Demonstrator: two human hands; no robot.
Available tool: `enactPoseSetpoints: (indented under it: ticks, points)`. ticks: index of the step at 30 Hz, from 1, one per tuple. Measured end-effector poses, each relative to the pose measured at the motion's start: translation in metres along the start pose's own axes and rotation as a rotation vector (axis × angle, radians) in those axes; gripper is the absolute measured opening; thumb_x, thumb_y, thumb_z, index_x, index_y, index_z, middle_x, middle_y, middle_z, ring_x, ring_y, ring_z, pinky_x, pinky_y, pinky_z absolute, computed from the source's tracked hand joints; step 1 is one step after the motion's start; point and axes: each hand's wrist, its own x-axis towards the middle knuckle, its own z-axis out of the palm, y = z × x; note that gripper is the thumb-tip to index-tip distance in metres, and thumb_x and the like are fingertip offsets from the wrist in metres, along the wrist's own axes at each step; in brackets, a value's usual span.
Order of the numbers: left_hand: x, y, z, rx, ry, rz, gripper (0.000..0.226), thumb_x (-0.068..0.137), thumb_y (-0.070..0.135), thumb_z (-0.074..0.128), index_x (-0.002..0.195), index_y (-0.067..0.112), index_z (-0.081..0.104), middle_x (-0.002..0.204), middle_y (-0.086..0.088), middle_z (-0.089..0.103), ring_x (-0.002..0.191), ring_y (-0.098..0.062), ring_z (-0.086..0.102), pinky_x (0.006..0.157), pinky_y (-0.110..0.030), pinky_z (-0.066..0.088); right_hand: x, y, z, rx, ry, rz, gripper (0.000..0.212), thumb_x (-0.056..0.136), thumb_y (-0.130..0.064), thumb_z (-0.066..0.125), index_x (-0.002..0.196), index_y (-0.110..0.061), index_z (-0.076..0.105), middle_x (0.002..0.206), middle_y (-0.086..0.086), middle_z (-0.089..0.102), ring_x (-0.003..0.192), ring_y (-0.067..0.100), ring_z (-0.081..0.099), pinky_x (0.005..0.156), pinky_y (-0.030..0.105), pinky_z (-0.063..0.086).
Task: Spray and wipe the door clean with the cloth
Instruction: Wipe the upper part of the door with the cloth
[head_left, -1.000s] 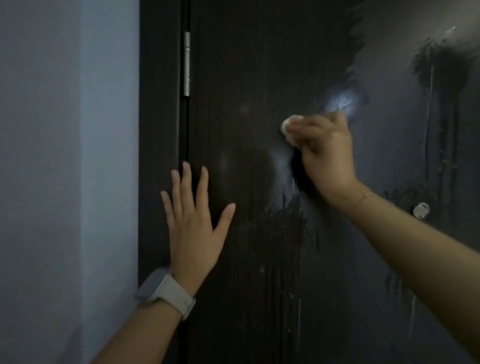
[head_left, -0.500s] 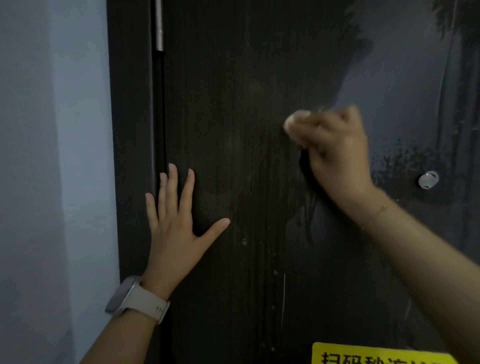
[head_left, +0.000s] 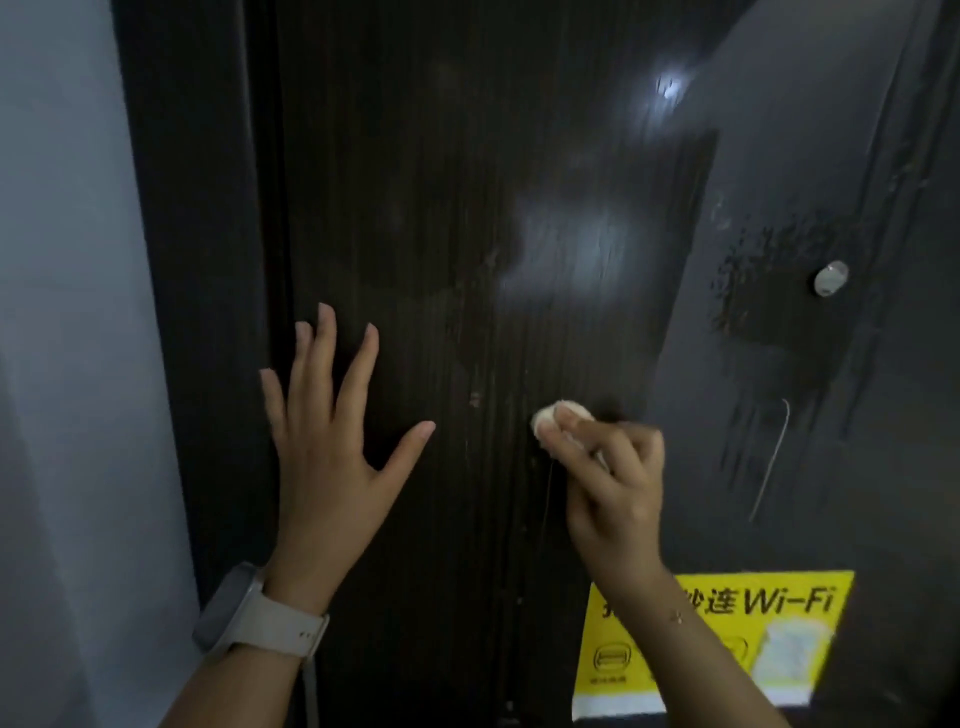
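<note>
Cloth (head_left: 558, 415): a small pale wad bunched up in my right hand, pressed against the dark door near its middle, just left of the misted area. Only its rounded left end shows past my fingers.
Right hand (head_left: 613, 483): curled tight round the cloth, fingertips (head_left: 571, 415) pinching it to the wood so that my rubbing goes into the surface; I judge this the wiping step, not the spraying.
Door (head_left: 415, 208): dark wood grain, upright before me. The left part around my hands looks wiped and dull; the right part carries a grey film with droplets and drip trails running down, so I take it that more wiping waits on that side.
Left hand (head_left: 332, 447): flat on the door to the left of the cloth, fingers spread and straight, holding nothing. I reckon it braces me and steadies the door against the push of my other hand.
Watch (head_left: 249, 618): pale strap on my left wrist, near the bottom of the view.
Peephole (head_left: 831, 278): a small round silver fitting far right, inside the wet patch, well apart from the cloth.
Sticker (head_left: 727, 649): yellow, reading Wi-Fi, low on the right, partly behind my right forearm; I would go gently over its edges.
Door frame (head_left: 197, 260): dark, just left of my left hand.
Wall (head_left: 62, 312): pale grey, far left.
Spray bottle: not in view.
</note>
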Motion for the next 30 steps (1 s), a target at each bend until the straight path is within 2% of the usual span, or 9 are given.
enactPoseSetpoints:
  ticks: [4, 7, 10, 13, 15, 17, 22, 26, 30]
  points:
    - [-0.021, -0.003, 0.011, -0.061, -0.05, -0.001, 0.091, 0.085, 0.056, 0.054, 0.157, 0.021, 0.011, 0.164, -0.002, -0.013, 0.151, -0.023, -0.013, 0.119, -0.033, -0.017, 0.057, 0.004, -0.015, -0.051, 0.067, 0.054, 0.047, 0.079, 0.015, 0.063, 0.115, -0.014, 0.071, 0.111, 0.001, 0.06, 0.096, 0.02, 0.044, 0.088, 0.012, 0.029]
    - [-0.025, -0.004, 0.015, -0.033, -0.059, -0.01, 0.094, 0.085, 0.058, 0.052, 0.157, 0.021, 0.005, 0.163, -0.002, -0.017, 0.151, -0.026, -0.015, 0.118, -0.034, -0.019, 0.071, -0.003, -0.015, -0.019, 0.132, 0.164, 0.031, 0.086, 0.007, 0.066, 0.109, -0.013, 0.074, 0.102, 0.008, 0.063, 0.088, 0.027, 0.051, 0.078, 0.021, 0.039]
    - [-0.026, -0.004, 0.017, -0.028, -0.049, -0.009, 0.096, 0.085, 0.057, 0.054, 0.157, 0.021, 0.003, 0.162, -0.003, -0.017, 0.15, -0.026, -0.016, 0.118, -0.037, -0.019, 0.027, -0.019, -0.009, 0.038, 0.12, 0.223, 0.03, 0.086, 0.001, 0.071, 0.111, -0.018, 0.073, 0.099, 0.0, 0.056, 0.083, 0.027, 0.054, 0.069, 0.034, 0.046]
    - [-0.028, -0.006, 0.02, -0.003, -0.045, -0.007, 0.097, 0.085, 0.056, 0.058, 0.157, 0.02, 0.004, 0.162, -0.005, -0.017, 0.15, -0.025, -0.018, 0.119, -0.043, -0.016, -0.054, -0.04, -0.001, 0.045, 0.032, 0.321, 0.038, 0.084, -0.004, 0.071, 0.115, -0.026, 0.067, 0.095, -0.007, 0.049, 0.078, 0.027, 0.058, 0.063, 0.035, 0.049]
    - [-0.03, -0.005, 0.021, -0.008, -0.047, -0.01, 0.097, 0.085, 0.055, 0.059, 0.157, 0.02, 0.005, 0.161, -0.003, -0.018, 0.149, -0.024, -0.019, 0.119, -0.044, -0.016, -0.097, -0.056, 0.005, 0.048, 0.011, 0.415, 0.036, 0.085, -0.01, 0.071, 0.117, -0.026, 0.067, 0.094, -0.008, 0.049, 0.079, 0.025, 0.061, 0.068, 0.026, 0.048]
    - [-0.034, -0.005, 0.022, -0.01, -0.047, -0.012, 0.095, 0.086, 0.054, 0.06, 0.157, 0.021, 0.006, 0.161, -0.002, -0.018, 0.149, -0.024, -0.019, 0.118, -0.046, -0.015, -0.11, -0.066, 0.01, 0.058, 0.024, 0.514, 0.028, 0.084, -0.012, 0.071, 0.11, -0.023, 0.072, 0.092, -0.008, 0.052, 0.081, 0.025, 0.064, 0.073, 0.017, 0.045]
    - [-0.058, -0.006, 0.031, -0.023, -0.062, -0.043, 0.093, 0.088, 0.052, 0.06, 0.157, 0.022, 0.006, 0.161, -0.002, -0.016, 0.15, -0.024, -0.017, 0.119, -0.051, -0.011, -0.043, -0.055, 0.007, 0.0, 0.084, 0.514, 0.011, 0.087, -0.006, 0.071, 0.095, -0.012, 0.077, 0.082, 0.002, 0.056, 0.072, 0.032, 0.059, 0.061, 0.041, 0.049]
    - [-0.068, -0.009, 0.035, -0.013, -0.073, -0.039, 0.095, 0.087, 0.053, 0.059, 0.156, 0.026, -0.001, 0.161, -0.001, -0.018, 0.149, -0.023, -0.018, 0.119, -0.05, -0.012, -0.008, -0.052, 0.009, -0.029, 0.186, 0.478, 0.014, 0.088, -0.003, 0.071, 0.101, -0.005, 0.076, 0.087, 0.007, 0.058, 0.082, 0.032, 0.062, 0.067, 0.039, 0.052]
    - [-0.068, -0.011, 0.037, 0.004, -0.067, -0.029, 0.093, 0.088, 0.053, 0.059, 0.157, 0.02, 0.005, 0.163, -0.012, -0.008, 0.149, -0.024, -0.018, 0.119, -0.053, -0.01, -0.062, -0.065, 0.012, -0.023, 0.148, 0.554, 0.018, 0.083, -0.002, 0.076, 0.101, -0.005, 0.076, 0.084, 0.005, 0.057, 0.08, 0.023, 0.063, 0.068, 0.027, 0.05]
